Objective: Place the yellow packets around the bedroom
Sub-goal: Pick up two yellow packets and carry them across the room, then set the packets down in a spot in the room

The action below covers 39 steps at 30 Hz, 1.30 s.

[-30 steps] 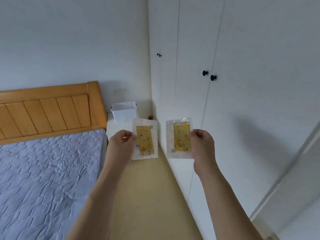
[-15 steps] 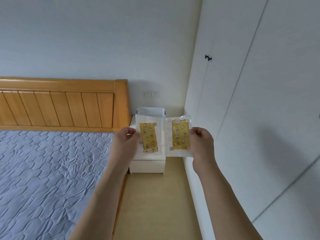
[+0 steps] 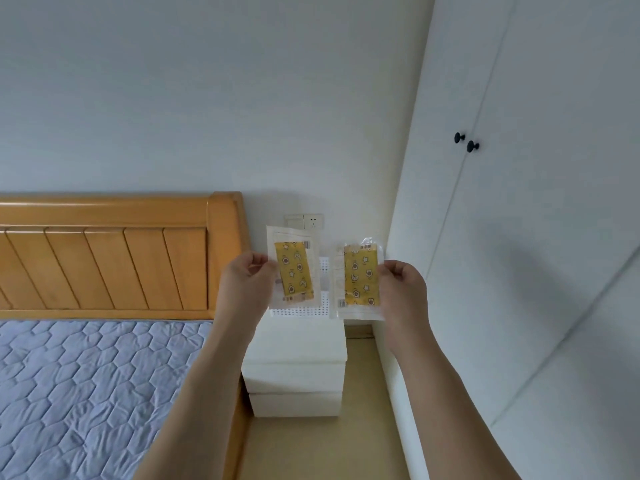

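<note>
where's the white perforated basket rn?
Head view, centre: the white perforated plastic basket sits on the white bedside cabinet, mostly hidden behind the two yellow packets in clear wrappers, left and right, right of the wooden headboard.

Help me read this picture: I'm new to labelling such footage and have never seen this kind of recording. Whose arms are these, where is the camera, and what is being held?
There is no machine here. A person wears a wide-angle camera on the head, looking forward and down, so the two bare arms are their own. The left hand pinches one yellow patterned packet in a clear wrapper by its edge; the right hand pinches a second yellow packet likewise. Both are held up in the air, apart, placed nowhere yet. Behind them stands a white bedside cabinet with a white perforated plastic basket on top. To the left is a bed with a wooden headboard and a blue quilted cover; to the right, white wardrobe doors.
</note>
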Tool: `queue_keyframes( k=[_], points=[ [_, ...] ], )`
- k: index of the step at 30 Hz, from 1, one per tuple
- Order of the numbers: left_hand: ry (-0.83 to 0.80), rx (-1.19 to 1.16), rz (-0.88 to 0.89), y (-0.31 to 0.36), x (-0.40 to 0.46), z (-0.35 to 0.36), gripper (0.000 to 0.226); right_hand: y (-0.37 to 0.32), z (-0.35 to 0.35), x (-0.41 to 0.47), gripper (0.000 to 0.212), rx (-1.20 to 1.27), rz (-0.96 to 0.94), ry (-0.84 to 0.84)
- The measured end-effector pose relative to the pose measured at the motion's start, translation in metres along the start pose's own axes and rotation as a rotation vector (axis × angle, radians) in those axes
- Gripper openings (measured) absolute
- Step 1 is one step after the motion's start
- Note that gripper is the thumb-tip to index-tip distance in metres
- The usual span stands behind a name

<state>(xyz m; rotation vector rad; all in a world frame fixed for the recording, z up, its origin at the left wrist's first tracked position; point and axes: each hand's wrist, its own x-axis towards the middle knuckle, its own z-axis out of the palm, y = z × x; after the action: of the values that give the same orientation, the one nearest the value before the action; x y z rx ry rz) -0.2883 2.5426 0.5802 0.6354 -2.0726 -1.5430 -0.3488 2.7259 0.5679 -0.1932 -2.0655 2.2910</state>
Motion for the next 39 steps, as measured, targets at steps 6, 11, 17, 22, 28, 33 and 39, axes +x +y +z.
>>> queue_keyframes(
  k=[6,11,17,22,28,33,39],
  points=[
    [0.026,0.033,-0.034,-0.019,0.137,0.064,0.012,0.026,0.064,0.151,0.012,-0.011,0.028,-0.055],
    [0.052,0.143,-0.034,-0.018,0.247,0.099,0.012,0.032,0.119,0.263,0.015,-0.062,0.057,-0.091],
    [0.042,0.337,-0.047,-0.063,0.355,0.121,0.012,0.073,0.185,0.359,0.014,-0.139,0.162,-0.091],
    [-0.076,0.464,-0.118,-0.142,0.437,0.15,0.021,0.146,0.226,0.421,0.008,-0.311,0.261,-0.069],
    [-0.373,0.741,-0.189,-0.258,0.507,0.199,0.026,0.254,0.261,0.474,0.01,-0.542,0.381,-0.154],
    [-0.636,0.918,-0.272,-0.35,0.534,0.242,0.028,0.352,0.275,0.504,0.013,-0.677,0.469,-0.22],
    [-0.708,1.023,-0.317,-0.427,0.54,0.269,0.03,0.451,0.291,0.527,0.017,-0.72,0.616,-0.233]
  ],
)
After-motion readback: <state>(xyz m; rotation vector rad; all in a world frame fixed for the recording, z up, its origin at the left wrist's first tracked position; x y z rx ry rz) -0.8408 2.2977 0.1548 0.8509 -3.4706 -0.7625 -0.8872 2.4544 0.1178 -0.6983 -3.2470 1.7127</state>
